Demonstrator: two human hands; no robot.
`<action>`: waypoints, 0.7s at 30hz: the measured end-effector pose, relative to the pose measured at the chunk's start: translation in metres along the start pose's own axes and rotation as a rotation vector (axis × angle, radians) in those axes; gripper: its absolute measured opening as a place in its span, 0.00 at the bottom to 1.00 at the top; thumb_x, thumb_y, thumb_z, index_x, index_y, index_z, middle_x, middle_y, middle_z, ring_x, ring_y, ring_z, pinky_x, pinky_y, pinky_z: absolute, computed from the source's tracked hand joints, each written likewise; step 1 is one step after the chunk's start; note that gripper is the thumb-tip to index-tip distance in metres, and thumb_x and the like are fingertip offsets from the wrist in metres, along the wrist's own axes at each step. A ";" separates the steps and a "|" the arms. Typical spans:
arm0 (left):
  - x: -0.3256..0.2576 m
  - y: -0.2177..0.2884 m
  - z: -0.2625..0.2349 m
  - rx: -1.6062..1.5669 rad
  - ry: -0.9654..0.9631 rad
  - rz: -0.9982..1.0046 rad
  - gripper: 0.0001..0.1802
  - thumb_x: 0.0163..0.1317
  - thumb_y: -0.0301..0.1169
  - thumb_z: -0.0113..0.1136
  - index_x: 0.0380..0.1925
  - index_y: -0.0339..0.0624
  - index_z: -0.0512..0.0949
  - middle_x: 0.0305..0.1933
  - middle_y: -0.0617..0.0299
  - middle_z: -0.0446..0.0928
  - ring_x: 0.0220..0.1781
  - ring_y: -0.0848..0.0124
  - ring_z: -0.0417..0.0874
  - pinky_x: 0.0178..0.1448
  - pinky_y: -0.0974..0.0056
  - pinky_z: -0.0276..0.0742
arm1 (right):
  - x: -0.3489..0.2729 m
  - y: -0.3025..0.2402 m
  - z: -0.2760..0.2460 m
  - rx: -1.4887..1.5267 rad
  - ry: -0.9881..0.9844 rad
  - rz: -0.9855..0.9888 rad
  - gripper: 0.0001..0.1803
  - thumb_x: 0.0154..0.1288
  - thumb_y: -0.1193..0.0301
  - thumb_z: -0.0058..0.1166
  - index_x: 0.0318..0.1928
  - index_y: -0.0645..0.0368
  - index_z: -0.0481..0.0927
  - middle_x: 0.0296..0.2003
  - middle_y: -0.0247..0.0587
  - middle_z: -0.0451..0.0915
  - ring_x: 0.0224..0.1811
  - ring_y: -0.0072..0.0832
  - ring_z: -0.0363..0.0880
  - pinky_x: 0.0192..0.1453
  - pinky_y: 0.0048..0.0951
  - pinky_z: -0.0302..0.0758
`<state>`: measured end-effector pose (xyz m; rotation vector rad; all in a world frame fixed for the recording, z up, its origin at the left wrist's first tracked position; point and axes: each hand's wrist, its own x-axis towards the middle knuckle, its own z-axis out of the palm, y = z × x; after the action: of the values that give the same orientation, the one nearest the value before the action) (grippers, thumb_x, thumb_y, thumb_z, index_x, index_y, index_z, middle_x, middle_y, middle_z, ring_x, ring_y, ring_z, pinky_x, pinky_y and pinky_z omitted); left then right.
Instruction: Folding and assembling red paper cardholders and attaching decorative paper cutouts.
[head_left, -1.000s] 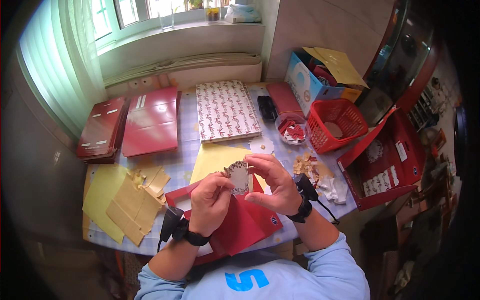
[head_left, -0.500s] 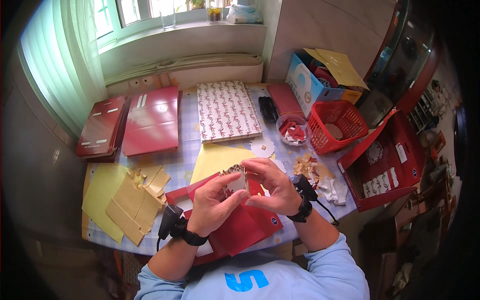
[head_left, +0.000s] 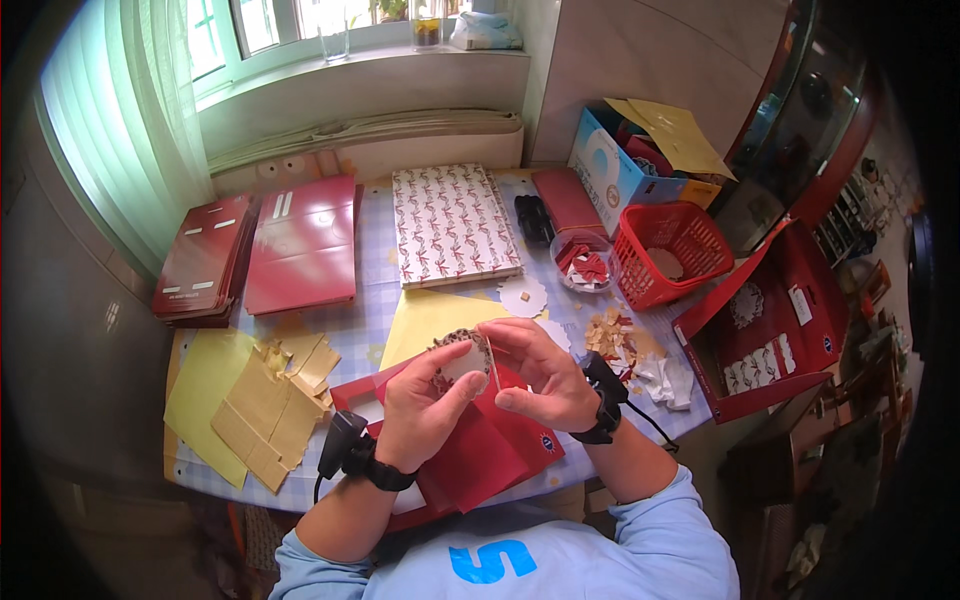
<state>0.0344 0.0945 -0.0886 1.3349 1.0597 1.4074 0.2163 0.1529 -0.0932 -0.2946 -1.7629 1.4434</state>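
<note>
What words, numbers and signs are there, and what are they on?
I won't copy letters, only point them out:
Light blue shirt: one big blue letter, clear.
Blue-and-white box: lettering, blurred.
Left dark red stack: pale line, too small.
Red cardboard: round blue emblem, too small.
Open red box: similar emblem, too small.
Patterned round card: none seen.

A single big blue letter (head_left: 492,562) marks the light blue shirt (head_left: 640,555). Large lettering runs down the blue-and-white box (head_left: 605,170). White print on the left red stack (head_left: 205,250) and round badges on the red card (head_left: 480,455) and open red box (head_left: 825,300) are too small to read.
</note>
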 end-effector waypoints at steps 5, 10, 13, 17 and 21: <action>0.000 -0.002 0.000 -0.110 -0.026 0.027 0.25 0.59 0.26 0.66 0.56 0.30 0.72 0.48 0.58 0.79 0.47 0.77 0.79 0.49 0.73 0.77 | -0.001 -0.004 0.001 -0.054 0.004 -0.007 0.37 0.60 0.77 0.61 0.67 0.66 0.58 0.64 0.46 0.57 0.70 0.34 0.57 0.74 0.38 0.57; -0.001 -0.004 0.000 -0.133 -0.037 -0.025 0.25 0.59 0.26 0.66 0.56 0.31 0.72 0.49 0.59 0.78 0.46 0.78 0.78 0.49 0.73 0.76 | 0.000 -0.007 0.007 -0.264 0.103 -0.034 0.35 0.56 0.70 0.65 0.62 0.64 0.66 0.59 0.52 0.67 0.64 0.42 0.66 0.67 0.36 0.63; 0.000 -0.003 0.001 -0.154 -0.036 -0.034 0.26 0.59 0.27 0.66 0.56 0.31 0.71 0.48 0.60 0.78 0.44 0.79 0.78 0.47 0.74 0.75 | -0.001 -0.005 0.006 -0.252 0.098 -0.027 0.34 0.57 0.70 0.63 0.63 0.64 0.65 0.60 0.51 0.66 0.64 0.40 0.65 0.67 0.35 0.63; 0.000 -0.005 0.000 -0.165 -0.039 -0.077 0.26 0.59 0.27 0.66 0.57 0.31 0.70 0.48 0.60 0.77 0.45 0.79 0.78 0.48 0.74 0.75 | -0.001 -0.001 0.007 -0.176 0.096 -0.032 0.33 0.59 0.71 0.62 0.63 0.64 0.65 0.61 0.50 0.63 0.65 0.38 0.63 0.68 0.34 0.62; 0.001 -0.004 0.000 -0.161 -0.052 -0.073 0.27 0.60 0.26 0.66 0.58 0.32 0.69 0.51 0.59 0.77 0.49 0.77 0.77 0.52 0.73 0.75 | -0.001 0.001 0.007 -0.110 0.057 -0.046 0.32 0.61 0.74 0.59 0.65 0.64 0.62 0.62 0.48 0.60 0.67 0.35 0.60 0.70 0.34 0.59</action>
<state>0.0350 0.0961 -0.0922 1.1985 0.9312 1.3668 0.2116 0.1481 -0.0944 -0.3474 -1.7944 1.2961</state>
